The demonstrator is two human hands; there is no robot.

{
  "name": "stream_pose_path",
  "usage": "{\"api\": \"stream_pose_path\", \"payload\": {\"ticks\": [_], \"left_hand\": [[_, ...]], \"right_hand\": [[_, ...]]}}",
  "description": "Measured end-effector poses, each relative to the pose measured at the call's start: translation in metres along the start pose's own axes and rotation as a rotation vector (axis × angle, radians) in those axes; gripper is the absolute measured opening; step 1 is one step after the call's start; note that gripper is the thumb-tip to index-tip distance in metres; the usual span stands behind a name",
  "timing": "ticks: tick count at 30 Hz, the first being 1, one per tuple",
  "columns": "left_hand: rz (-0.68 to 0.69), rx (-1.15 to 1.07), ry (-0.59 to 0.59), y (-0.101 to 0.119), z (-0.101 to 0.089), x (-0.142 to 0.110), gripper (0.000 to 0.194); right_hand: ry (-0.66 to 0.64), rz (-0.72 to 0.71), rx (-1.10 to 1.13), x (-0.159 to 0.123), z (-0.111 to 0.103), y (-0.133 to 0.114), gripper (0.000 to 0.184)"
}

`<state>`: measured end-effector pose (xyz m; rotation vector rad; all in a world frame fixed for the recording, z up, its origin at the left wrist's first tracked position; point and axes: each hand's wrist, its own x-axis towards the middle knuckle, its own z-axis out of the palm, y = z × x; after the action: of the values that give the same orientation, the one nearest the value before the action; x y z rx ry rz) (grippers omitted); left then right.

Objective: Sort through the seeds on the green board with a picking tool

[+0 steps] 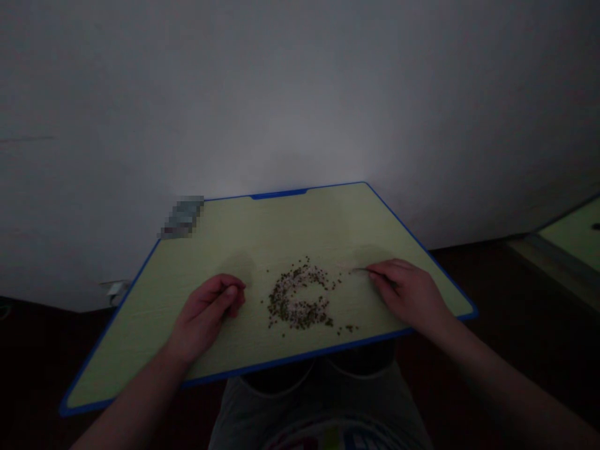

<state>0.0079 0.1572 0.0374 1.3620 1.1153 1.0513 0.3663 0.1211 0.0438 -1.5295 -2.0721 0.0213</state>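
Observation:
A loose ring of mixed small dark green beans and pale grains (300, 299) lies on the low table (290, 231), with a bare patch inside it. To the right of the pile, my right hand (405, 290) pinches a thin pointed tool that looks like tweezers (360, 270); just its narrow dark tip shows past the fingers, pointing left toward some stray beans. My left hand (210, 312) rests on the table left of the pile, its fingers curled in and the thumb pressed against them. Whatever may be inside those fingers is hidden.
A blurred-out greyish item (182, 217) lies at the table's far left corner. Blue edging (281, 195) runs around the tabletop, which stands close to a pale wall (290, 94). A white plug-like object (115, 289) is low on the left. The room is dim.

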Motion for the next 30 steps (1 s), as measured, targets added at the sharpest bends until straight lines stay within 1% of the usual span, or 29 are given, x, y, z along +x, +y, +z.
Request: {"api": "stream_pose_path", "payload": {"ticks": [5, 12, 16, 22, 27, 30], "left_hand": [[0.007, 0.015, -0.009, 0.001, 0.000, 0.000, 0.013], [-0.011, -0.009, -0.003, 0.003, 0.002, 0.003, 0.014], [-0.023, -0.007, -0.001, 0.000, 0.001, 0.003, 0.015], [-0.016, 0.011, -0.011, 0.000, -0.001, 0.001, 0.018], [-0.006, -0.001, -0.027, -0.002, -0.002, -0.001, 0.015], [-0.004, 0.000, -0.022, -0.003, -0.002, -0.002, 0.015]], "right_hand": [[-0.036, -0.048, 0.066, 0.002, -0.001, -0.001, 0.020], [-0.112, -0.111, 0.129, -0.005, -0.009, -0.003, 0.020], [-0.091, -0.134, 0.120, -0.004, -0.004, -0.007, 0.021], [-0.042, -0.073, 0.073, 0.004, 0.004, -0.006, 0.022], [-0.046, -0.021, 0.063, 0.007, 0.004, -0.006, 0.022], [-0.048, -0.024, 0.070, 0.009, 0.004, -0.006, 0.023]]}}
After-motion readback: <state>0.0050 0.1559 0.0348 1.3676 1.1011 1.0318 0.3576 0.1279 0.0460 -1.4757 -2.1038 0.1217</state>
